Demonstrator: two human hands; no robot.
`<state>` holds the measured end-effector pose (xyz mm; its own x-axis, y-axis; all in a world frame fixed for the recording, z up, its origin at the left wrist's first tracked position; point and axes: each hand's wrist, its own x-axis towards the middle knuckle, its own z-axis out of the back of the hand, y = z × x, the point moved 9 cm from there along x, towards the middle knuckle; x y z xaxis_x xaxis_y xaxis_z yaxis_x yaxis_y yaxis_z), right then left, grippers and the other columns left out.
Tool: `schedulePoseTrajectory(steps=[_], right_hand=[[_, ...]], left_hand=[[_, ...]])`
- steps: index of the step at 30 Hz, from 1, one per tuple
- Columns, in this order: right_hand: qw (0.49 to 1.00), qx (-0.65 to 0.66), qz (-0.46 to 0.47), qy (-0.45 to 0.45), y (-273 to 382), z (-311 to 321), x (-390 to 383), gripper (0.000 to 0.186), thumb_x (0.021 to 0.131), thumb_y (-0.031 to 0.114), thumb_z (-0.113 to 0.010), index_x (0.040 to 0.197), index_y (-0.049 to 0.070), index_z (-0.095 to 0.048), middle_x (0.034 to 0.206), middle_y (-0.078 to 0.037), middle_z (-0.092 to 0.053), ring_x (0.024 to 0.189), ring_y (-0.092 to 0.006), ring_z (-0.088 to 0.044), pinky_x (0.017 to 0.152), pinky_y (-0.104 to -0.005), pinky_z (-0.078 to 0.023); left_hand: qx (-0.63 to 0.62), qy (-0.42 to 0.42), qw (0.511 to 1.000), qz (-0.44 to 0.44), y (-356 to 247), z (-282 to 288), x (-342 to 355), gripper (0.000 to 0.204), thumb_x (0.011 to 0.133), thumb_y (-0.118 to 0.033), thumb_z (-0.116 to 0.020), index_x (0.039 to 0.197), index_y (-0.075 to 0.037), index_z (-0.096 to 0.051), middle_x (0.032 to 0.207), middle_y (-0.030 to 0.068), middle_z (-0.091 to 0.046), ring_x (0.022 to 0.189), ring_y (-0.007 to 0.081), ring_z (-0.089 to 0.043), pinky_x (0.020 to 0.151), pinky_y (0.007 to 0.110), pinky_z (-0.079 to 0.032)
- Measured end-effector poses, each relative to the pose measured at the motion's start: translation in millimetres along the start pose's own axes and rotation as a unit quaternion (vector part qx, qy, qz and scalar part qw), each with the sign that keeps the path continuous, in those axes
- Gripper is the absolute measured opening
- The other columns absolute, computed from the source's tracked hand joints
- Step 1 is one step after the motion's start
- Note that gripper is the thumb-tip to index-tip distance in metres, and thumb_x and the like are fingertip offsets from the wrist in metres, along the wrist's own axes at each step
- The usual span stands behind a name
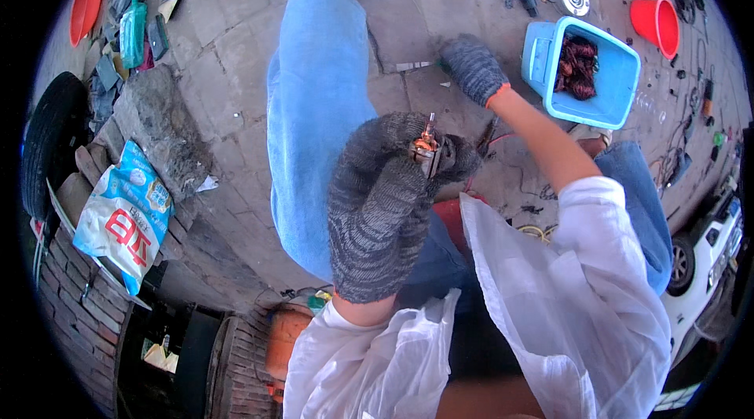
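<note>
Left hand [381,207], in a grey knit glove, is closed tight around a small motor part [430,148] — looks like a wound armature, copper showing, short shaft sticking up and far from the fist. It sits at centre frame, above the lap, mostly buried in the glove; only the far end shows, so the full shape is hard to tell.

Right hand [473,67], same kind of glove, is down on the paving further out and to the right, fingers curled over a thin screwdriver-like tool [415,65]. The tool lies roughly flat, long axis left-right, tip pointing left. How firmly it is gripped can't be told — the handle is hidden under the glove.

So: the part lies near and left of the right hand, well apart from it; the left hand is the one on it.

Just right of the right hand is a light blue bin [550,58] holding a tangle of reddish copper wire [577,65]. A red bucket [658,22] stands further right.
</note>
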<state>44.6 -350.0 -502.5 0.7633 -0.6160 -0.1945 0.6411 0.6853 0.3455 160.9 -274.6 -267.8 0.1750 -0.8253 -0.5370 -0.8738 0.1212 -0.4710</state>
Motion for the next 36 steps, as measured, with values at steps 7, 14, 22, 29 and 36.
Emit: schedulePoseTrajectory(steps=[7, 14, 22, 29, 36], right_hand=[[0.838, 0.424, -0.285, -0.192, 43, 174, -115, 0.026, 0.083, 0.013, -0.054, 0.106, 0.000, -0.057, 0.092, -0.013, -0.061, 0.084, -0.0280, -0.060, 0.076, -0.0364, -0.047], [0.897, 0.309, -0.226, -0.222, 87, 310, -227, 0.037, 0.069, 0.019, -0.070, 0.101, 0.003, -0.060, 0.103, -0.016, -0.062, 0.090, -0.0292, -0.062, 0.082, -0.0387, -0.046], [0.908, 0.281, -0.215, -0.224, 134, 355, -261, 0.047, 0.061, 0.023, -0.079, 0.099, 0.005, -0.060, 0.094, -0.013, -0.063, 0.089, -0.0314, -0.060, 0.081, -0.0399, -0.045], [0.919, 0.255, -0.182, -0.238, 165, 375, -289, 0.051, 0.061, 0.024, -0.080, 0.103, 0.004, -0.059, 0.098, -0.011, -0.061, 0.091, -0.0272, -0.059, 0.082, -0.0375, -0.045], [0.894, 0.287, -0.165, -0.303, 181, 386, -313, 0.061, 0.052, 0.026, -0.086, 0.103, 0.005, -0.059, 0.100, -0.011, -0.061, 0.094, -0.0271, -0.059, 0.086, -0.0378, -0.043]], left_hand=[[-0.025, 0.060, 0.997, 0.034, -1, -22, -12, 0.028, 0.083, -0.008, -0.059, 0.109, 0.001, -0.054, 0.097, 0.0147, -0.061, 0.090, 0.0272, -0.061, 0.081, 0.046, -0.051], [0.000, 0.110, 0.993, 0.036, 3, -56, -57, 0.033, 0.084, -0.013, -0.060, 0.113, 0.002, -0.053, 0.096, 0.0160, -0.062, 0.085, 0.0273, -0.062, 0.077, 0.043, -0.053], [0.033, 0.152, 0.988, -0.016, -10, -85, -124, 0.034, 0.078, -0.007, -0.067, 0.107, 0.003, -0.055, 0.097, 0.0155, -0.061, 0.084, 0.0246, -0.062, 0.068, 0.037, -0.054], [0.100, 0.189, 0.975, -0.058, -25, -89, -170, 0.033, 0.077, -0.009, -0.067, 0.106, 0.003, -0.055, 0.092, 0.0150, -0.060, 0.079, 0.0249, -0.062, 0.065, 0.036, -0.055], [0.106, 0.187, 0.973, -0.081, -35, -96, -204, 0.033, 0.075, -0.001, -0.068, 0.105, 0.003, -0.056, 0.090, 0.0137, -0.062, 0.076, 0.0196, -0.063, 0.060, 0.029, -0.053]])
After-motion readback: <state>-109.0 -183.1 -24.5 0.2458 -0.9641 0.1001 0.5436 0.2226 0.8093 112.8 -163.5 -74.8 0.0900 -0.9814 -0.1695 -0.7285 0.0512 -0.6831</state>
